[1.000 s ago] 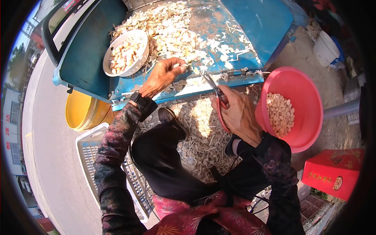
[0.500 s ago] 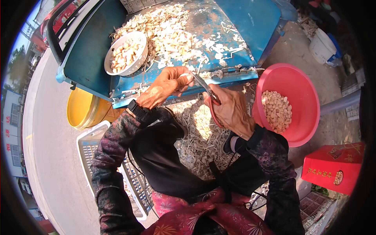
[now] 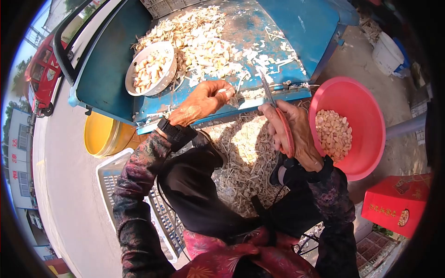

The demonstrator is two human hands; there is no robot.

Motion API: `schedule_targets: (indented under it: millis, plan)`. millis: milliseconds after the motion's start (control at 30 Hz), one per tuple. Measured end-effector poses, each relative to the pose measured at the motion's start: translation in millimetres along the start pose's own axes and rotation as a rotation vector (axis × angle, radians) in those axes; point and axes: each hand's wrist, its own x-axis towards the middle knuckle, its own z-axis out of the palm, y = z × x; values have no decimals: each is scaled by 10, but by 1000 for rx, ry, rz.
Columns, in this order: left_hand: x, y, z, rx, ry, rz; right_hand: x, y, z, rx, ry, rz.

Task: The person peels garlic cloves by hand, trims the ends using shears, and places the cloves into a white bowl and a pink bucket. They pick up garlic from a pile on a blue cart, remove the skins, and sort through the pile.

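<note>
My left hand [image 3: 204,103] is closed in a pinch on a pale garlic clove [image 3: 223,91], mostly hidden by the fingers, with a dry wisp hanging beside it. My right hand [image 3: 301,134] grips scissors [image 3: 286,133] by their red handles, blades pointing up and away over the blue metal edge. The blades are apart from the clove. Beyond my left hand, a white perforated bowl [image 3: 170,74] of cloves stands on the blue truck-like bed [image 3: 245,23], beside a loose heap of cloves and peelings [image 3: 204,48]. Right of my right hand is a pink tub [image 3: 373,129] with trimmed cloves [image 3: 333,134].
A yellow bucket [image 3: 98,134] and a white plastic crate [image 3: 107,185] stand at the left. Dry trimmings [image 3: 241,180] cover the ground between my feet. A red box [image 3: 394,204] lies at the right, a white bucket [image 3: 385,54] farther back. A red vehicle [image 3: 42,74] is on the road.
My right hand has drawn the scissors right and down, away from my left hand; the blades were at the clove before. My left hand keeps its pinch. The view has shifted slightly.
</note>
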Motion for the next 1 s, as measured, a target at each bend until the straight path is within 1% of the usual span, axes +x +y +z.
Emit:
schedule_targets:
  millis: [67, 100, 133, 167, 200, 267, 300, 333, 400, 467, 533, 567, 600, 667, 733, 800, 867, 933, 1000]
  plan:
    - [-115, 29, -274, 89, 363, 52, -63, -99, -36, 27, 58, 71]
    - [-141, 43, -523, 113, 497, 116, -44, -52, -38, 33, 55, 69]
    - [-160, 41, -822, 135, 630, 178, -20, 34, -29, -65, 42, -16]
    - [-187, 18, -1109, 373, 741, 263, -13, 102, -15, -162, 31, -98]
    - [-216, -13, -1315, 615, 844, 354, -12, 134, -4, -159, 31, -96]
    - [-246, -53, -1449, 1173, 1005, 226, 17, 134, 9, -322, 30, -240]
    - [-214, -60, -1393, 1114, 944, 262, 22, 123, 13, -307, 34, -218]
    - [-168, 13, -1266, 1177, 826, 412, 29, 118, 29, -308, 36, -216]
    - [30, 60, -837, 531, 564, 142, 35, 119, 60, -219, 66, -159]
    - [320, -7, -559, 636, 444, 91, 38, 130, 59, -268, 46, -138]
    - [601, -148, -423, 928, 432, 373, 49, 137, 49, -317, 27, -126]
    - [748, -285, -450, 937, 431, 519, 46, 145, 50, -311, 26, -145]
    - [815, -308, -436, 944, 395, 534, 50, 160, 42, -302, 28, -163]
    - [904, -335, -495, 1030, 238, 464, 70, 191, -1, -282, 38, -162]
    - [837, -328, -465, 1052, 252, 498, 67, 202, -30, -340, 37, -172]
    - [819, -358, -434, 1071, 269, 530, 64, 205, -29, -328, 30, -198]
    - [839, -456, -427, 1043, 332, 494, 57, 200, -14, -318, 19, -226]
    - [822, -429, -386, 1055, 353, 491, 53, 182, -1, -413, 43, -255]
    - [760, -383, -324, 1056, 411, 403, 25, 124, 16, -393, 50, -243]
